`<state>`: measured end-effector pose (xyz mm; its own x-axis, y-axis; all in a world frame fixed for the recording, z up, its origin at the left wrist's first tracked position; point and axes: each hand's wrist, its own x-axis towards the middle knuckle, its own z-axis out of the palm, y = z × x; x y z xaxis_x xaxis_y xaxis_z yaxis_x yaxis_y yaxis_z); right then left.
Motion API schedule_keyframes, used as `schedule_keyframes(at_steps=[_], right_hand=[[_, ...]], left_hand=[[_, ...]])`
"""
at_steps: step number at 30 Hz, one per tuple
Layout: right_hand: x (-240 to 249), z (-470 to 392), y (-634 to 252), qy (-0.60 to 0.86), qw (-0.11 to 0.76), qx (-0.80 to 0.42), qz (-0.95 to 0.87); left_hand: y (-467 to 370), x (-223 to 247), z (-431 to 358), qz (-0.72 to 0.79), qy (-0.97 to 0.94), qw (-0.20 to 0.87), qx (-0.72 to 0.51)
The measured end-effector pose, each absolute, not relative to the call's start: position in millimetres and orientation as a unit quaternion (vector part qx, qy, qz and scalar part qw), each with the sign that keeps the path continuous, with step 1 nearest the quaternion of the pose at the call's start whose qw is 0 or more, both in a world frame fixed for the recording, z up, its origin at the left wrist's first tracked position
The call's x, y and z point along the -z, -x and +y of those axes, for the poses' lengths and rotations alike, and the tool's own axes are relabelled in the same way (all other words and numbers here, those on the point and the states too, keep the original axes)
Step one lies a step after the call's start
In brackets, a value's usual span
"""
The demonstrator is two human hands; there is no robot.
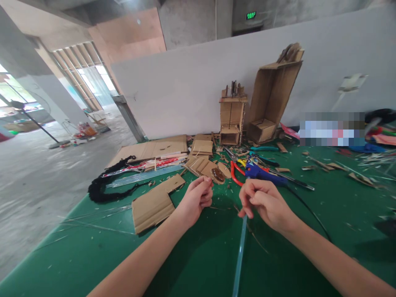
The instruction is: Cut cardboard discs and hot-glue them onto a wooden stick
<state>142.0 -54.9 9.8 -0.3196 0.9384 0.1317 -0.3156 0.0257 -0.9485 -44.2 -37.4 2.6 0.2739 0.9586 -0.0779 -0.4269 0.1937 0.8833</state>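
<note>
My left hand (pixel 198 198) is closed in a pinch above the green table (pixel 198 264). Whatever its fingertips hold, if anything, is too small to make out. To its right, my right hand (pixel 264 202) has its fingers curled in and thumb pressed against them. A clear bluish glue stick (pixel 240 255) runs from beneath those fingers to the bottom edge; I cannot tell whether they grip it. A thin brown strand (pixel 255 236) passes under the same hand. Just beyond lie a blue glue gun (pixel 264 174) and red-handled pliers (pixel 234 174).
An L-shaped cardboard piece (pixel 154 204) lies on the left, near black yarn (pixel 100 189) and clear glue sticks (pixel 144 176). Two cardboard structures, one small (pixel 229 119) and one tall (pixel 272 97), stand against the white partition (pixel 179 90). Cardboard scraps and teal-handled tools (pixel 264 148) lie before them.
</note>
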Motion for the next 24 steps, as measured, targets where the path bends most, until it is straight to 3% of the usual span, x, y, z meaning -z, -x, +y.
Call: schedule_keyframes(at_steps=[5,12,18,24], right_hand=[[-14,-53,-150,0.329,0.546,-0.546,-0.543],[-15,-49,-154,0.330,0.529,-0.513,-0.590],[-18,-49,-154,0.368,0.515,-0.411,-0.656],[-17,-49,-154,0.365,0.487,-0.401,-0.685]], left_hand=[[44,-1,-37,0.391,-0.494,0.597,-0.497],[44,-2,-38,0.469,-0.621,0.434,-0.453],[45,-4,-39,0.480,-0.659,0.365,-0.450],[46,-4,-40,0.483,-0.671,0.350,-0.441]])
